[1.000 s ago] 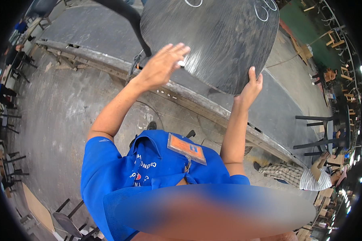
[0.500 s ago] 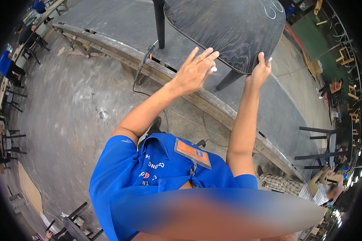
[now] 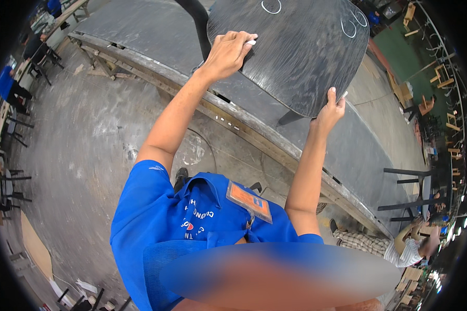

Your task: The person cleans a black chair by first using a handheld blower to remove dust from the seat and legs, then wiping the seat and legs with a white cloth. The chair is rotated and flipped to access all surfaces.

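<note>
A dark, round-cornered wooden chair seat is tilted up over a long grey workbench. White chalk circles are drawn near its far edge. My left hand rests on the seat's left part with its fingers curled round a small white chalk piece. My right hand grips the seat's near lower edge, thumb on top. A black chair leg sticks up beside the seat, to the left of my left hand.
The bench's wooden front rail runs diagonally across a concrete floor. Black chair frames stand at the left and right. Another person crouches at the lower right; one in blue is at the upper left.
My left hand went from lying flat with spread fingers on the seat to curled on the chalk. The seat swung larger and nearer; my right hand kept hold of its edge.
</note>
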Demonstrator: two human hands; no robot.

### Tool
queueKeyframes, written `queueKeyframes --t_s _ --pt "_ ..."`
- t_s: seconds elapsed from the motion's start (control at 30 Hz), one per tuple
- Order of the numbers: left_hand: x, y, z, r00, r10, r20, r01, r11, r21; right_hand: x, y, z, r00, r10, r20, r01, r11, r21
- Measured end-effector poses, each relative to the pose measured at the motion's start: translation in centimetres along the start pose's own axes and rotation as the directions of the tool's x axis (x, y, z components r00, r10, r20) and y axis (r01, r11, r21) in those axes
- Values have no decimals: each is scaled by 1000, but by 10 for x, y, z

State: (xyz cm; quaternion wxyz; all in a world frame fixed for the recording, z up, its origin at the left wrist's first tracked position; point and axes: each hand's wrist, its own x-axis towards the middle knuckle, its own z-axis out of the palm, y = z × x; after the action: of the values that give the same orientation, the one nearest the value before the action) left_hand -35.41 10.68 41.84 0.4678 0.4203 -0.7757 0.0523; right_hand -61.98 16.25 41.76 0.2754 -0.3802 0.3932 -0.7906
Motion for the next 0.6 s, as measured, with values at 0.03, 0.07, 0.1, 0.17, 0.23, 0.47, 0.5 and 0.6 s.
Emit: queueKeyframes --t_s 0.03,0.07,0.1,0.17,0.23,0.47,0.5,0.6 --pt "8 -3 1 999 51 -16 -52 999 -7 -3 0 1 1000 15 -27 -16 1000 -7" --pt "14 -5 2 997 80 8 -80 997 -9 -6 0 2 1000 -3 -13 2 1000 -15" --pt "18 -6 3 993 118 27 -117 993 -20 -8 -1 3 1000 0 -21 -1 1000 -22" --pt "20 -8 3 980 183 75 -183 983 -5 -12 -2 3 999 9 -41 -10 999 -40" --pt "17 -11 0 958 279 67 -281 960 23 -10 -1 5 998 15 -54 -18 998 -59" --pt "11 -39 -29 947 297 125 -285 952 -110 -3 0 10 994 16 -107 -26 996 -89" --pt "11 -40 -30 949 288 131 -270 953 -137 -3 0 11 992 21 -124 -34 994 -99" --pt "-2 -30 -24 898 386 211 -349 917 -195 -1 -2 15 986 14 -169 -38 990 -137"
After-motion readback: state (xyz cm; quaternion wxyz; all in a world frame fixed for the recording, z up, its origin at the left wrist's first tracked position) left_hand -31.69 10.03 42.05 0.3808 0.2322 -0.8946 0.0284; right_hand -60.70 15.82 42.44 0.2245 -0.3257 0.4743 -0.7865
